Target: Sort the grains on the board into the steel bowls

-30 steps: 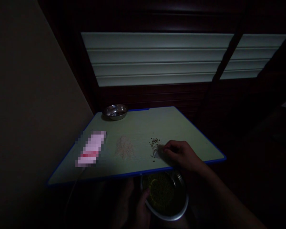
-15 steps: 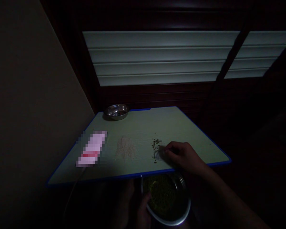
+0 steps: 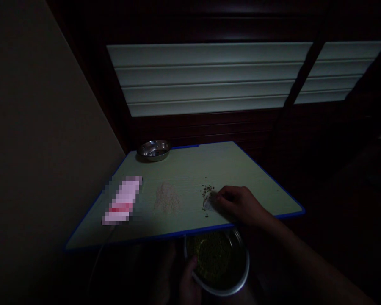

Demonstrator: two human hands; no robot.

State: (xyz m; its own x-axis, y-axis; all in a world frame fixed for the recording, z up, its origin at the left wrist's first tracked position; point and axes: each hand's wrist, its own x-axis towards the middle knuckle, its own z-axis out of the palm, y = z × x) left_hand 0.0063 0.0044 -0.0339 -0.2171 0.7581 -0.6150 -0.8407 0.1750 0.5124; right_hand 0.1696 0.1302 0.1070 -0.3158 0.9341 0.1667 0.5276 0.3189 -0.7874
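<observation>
My right hand point(image 3: 241, 205) rests on the pale green table point(image 3: 190, 169) with its fingers curled, the fingertips pressed against a small scatter of dark green grains point(image 3: 207, 189) and a pale patch beside them. What the fingertips pinch, if anything, is too small to see. Below the table's front edge my left hand point(image 3: 188, 281) grips the rim of a steel bowl point(image 3: 217, 267) filled with green grains.
A faint heap of pale grains point(image 3: 167, 199) lies left of the dark ones. A blurred pink-and-white object point(image 3: 123, 199) sits at the left, with a cable hanging off the edge. A small steel bowl point(image 3: 154, 150) stands at the far left corner. Wall on the left.
My right hand has shifted slightly left toward the dark grains. The bowl in my left hand has moved a little left under the edge.
</observation>
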